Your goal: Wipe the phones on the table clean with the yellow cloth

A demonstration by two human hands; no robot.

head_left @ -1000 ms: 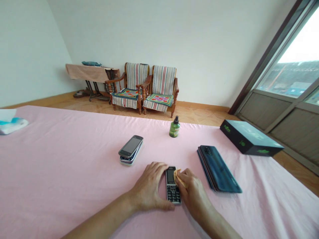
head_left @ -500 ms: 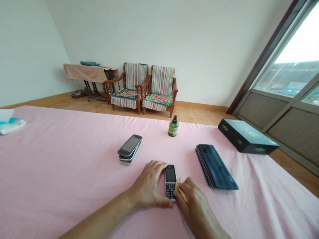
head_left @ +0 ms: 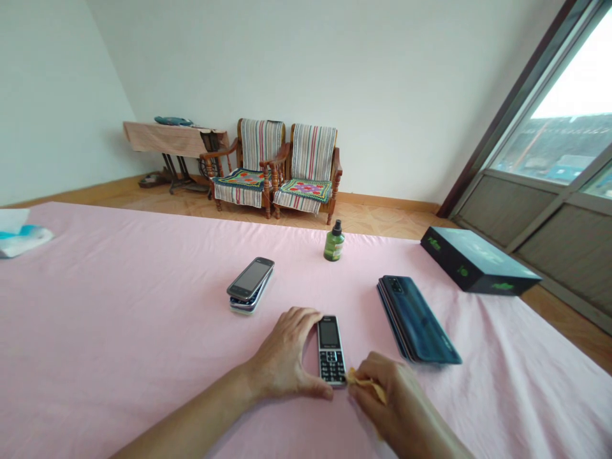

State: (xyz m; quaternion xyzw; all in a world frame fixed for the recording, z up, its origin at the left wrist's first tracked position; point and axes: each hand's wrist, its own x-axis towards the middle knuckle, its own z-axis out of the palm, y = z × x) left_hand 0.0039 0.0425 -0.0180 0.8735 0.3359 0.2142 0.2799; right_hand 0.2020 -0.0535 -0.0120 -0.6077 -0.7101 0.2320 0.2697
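Bracing keypad phone (head_left: 330, 350) at both ends, left hand (head_left: 282, 360) spread wide; right hand (head_left: 394, 398) closed, pinching yellow cloth (head_left: 375, 386) beside lower right edge; contact unclear.

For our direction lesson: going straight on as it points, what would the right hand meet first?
Likely the rectangular black-and-silver keypad phone, near its lower right corner; any gap unclear.

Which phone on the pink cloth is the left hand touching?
The keypad phone, lying singly, face up, steadied at its edges by the left hand. The others lie untouched in two piles: a grey-topped stack and a blue-topped stack.
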